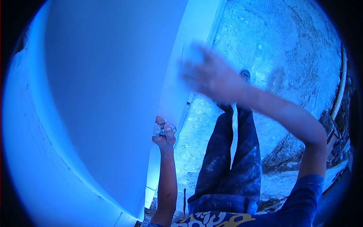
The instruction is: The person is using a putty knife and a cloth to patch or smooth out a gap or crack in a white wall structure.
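Where the lower edge cuts off the body, a dark shirt with a yellow and white print shows, and both bare arms reach forward from it. Dusty dark trousers run down from the shirt, smudged pale in places. The left hand is curled around a small grey-white wad, thumb over it, just beside the right edge of a large smooth panel; what the wad is made of is unclear. Farther up, the right hand is blurred in front of a pale strip along the panel; whether its fingers are spread or pinching something, I cannot tell. Beyond it, a dark shoe stands on rough, stained ground. A pale pipe curves along the far right, near rubble.
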A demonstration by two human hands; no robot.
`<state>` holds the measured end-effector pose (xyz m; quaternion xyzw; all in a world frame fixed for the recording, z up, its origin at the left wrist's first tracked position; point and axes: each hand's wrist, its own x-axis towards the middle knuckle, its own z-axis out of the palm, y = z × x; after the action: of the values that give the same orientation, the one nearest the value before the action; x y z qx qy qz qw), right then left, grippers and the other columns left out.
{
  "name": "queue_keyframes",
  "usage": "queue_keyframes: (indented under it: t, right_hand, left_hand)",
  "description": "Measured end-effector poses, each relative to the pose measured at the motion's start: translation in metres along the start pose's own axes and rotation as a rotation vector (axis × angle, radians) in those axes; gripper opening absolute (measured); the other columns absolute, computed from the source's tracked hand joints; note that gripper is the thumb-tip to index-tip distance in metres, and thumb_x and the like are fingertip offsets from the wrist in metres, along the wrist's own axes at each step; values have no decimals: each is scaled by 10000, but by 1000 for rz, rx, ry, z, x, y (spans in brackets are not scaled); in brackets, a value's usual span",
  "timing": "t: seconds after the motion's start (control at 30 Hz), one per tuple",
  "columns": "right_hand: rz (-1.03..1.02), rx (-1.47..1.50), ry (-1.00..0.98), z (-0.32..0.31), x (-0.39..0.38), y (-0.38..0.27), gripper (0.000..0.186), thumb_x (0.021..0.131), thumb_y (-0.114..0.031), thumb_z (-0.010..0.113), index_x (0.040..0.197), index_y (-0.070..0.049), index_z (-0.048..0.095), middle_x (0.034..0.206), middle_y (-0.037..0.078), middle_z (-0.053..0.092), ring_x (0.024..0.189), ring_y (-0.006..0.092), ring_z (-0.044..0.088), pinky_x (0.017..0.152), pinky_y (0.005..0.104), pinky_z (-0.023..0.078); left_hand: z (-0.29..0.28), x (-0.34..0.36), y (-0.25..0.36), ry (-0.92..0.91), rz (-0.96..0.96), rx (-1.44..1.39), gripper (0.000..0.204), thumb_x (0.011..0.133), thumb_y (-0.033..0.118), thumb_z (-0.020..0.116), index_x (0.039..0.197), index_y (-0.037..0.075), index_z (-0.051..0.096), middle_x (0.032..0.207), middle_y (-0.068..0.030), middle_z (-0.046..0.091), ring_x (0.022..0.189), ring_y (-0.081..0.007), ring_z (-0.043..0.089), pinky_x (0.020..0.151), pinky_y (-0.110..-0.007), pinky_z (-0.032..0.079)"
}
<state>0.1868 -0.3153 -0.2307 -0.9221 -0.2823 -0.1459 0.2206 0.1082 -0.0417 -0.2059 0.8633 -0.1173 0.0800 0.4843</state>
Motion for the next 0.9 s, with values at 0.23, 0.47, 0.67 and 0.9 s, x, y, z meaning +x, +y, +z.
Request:
queue_keyframes:
  t: [0.23,0.47,0.67,0.9]
  right_hand:
    - [286,-148,260,-35,-1,60,353,820,-295,776,1162,-221,726,1332,8,629,1301,360,506,1135,491,401]
    - [-89,173,-93,-7,-31,-41,380,851,-331,739,1207,-202,703,1436,55,542,1418,406,410,1186,546,362]
    - [256,-142,287,-9,0,26,335,804,-265,785,1132,-234,723,1303,16,617,1225,354,550,1035,496,457]
    - [3,25,208,9,-17,8,320,796,-307,779,1101,-232,717,1321,8,598,1328,397,482,1077,536,446]
  left_hand:
    - [9,3,-5,42,29,-26,270,930,265,601,826,43,486,815,-66,508,719,-183,479,622,-331,355]
    - [3,4,-4,32,-63,-44,285,873,251,671,793,68,467,759,-29,459,678,-163,452,620,-315,339]
    - [8,6,-4,97,-20,-67,269,875,229,652,773,60,469,763,-35,475,667,-154,450,596,-314,326]
    - [5,9,-5,71,-44,-55,306,891,270,655,778,47,478,763,-38,474,652,-160,450,586,-317,322]
